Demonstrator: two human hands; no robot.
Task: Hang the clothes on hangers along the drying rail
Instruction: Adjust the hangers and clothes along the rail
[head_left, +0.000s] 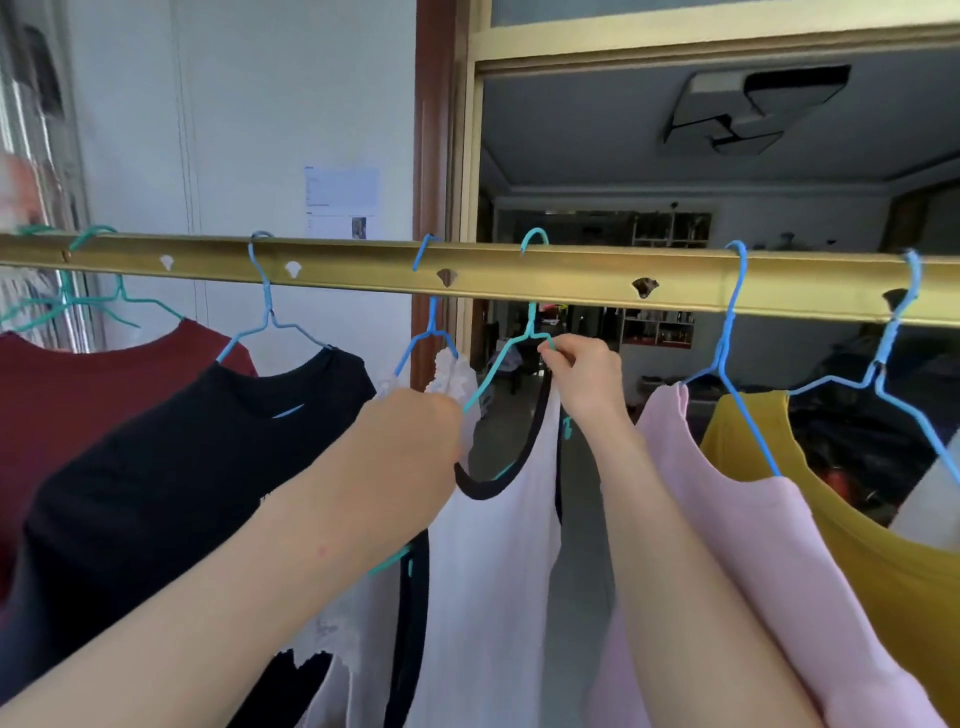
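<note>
The teal hanger (531, 317) had its hook over the top of the drying rail (519, 273), between a blue hanger (430, 312) carrying a pale lace garment (456, 371) on the left and the pink top (737, 519) on the right. The white vest (493, 561), edged in black, hung from it but sat unevenly, its neckline sagging low across the front. The right hand (582, 384) pinched the teal wire with fingertips and thumb just below the neck, where the right shoulder begins. The left hand (415, 421) was closed near the hanger's left arm, where the wire and the black strap both ran behind it; its fingers faced away, so whether it gripped wire, strap or both could not be told. The step looked like seating the vest squarely on a hanger already on the rail. To do that well, the right hand's pinch should steady the hanger so the hook does not swing or jump off while the left draws its strap up over the wire shoulder. Both straps ought to end level, with the neckline centred under the hook. The lace garment lay just beside the left hand, so catching it in the pull was the main risk. The black top (182, 467) and yellow top (883, 561) hung further out and seemed in no one's way.
</note>
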